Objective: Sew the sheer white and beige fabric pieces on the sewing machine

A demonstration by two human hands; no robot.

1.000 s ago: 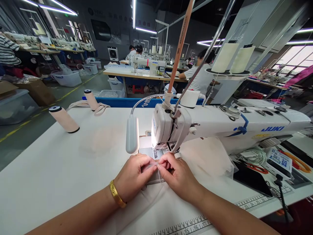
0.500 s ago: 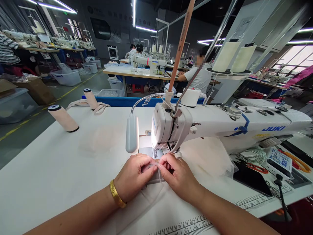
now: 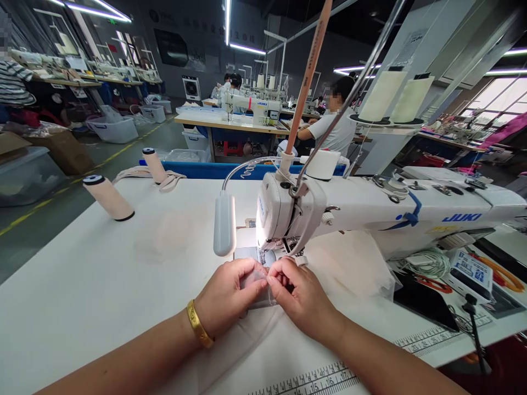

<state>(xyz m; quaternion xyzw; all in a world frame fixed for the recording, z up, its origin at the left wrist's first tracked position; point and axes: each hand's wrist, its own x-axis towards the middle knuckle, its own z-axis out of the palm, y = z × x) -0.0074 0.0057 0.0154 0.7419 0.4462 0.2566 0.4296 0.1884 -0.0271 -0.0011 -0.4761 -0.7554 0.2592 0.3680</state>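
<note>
L grip (image 3: 224,288) & R grip (image 3: 302,293) both pinching sheer fabric (image 3: 251,278), tips tog., nr sewing mach. (image 3: 358,203)

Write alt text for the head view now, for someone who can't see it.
The left hand and right hand pinch sheer fabric in front of a white sewing machine. A lit lamp hangs to the machine's left; two peach spools are farther left on a white table.
</note>
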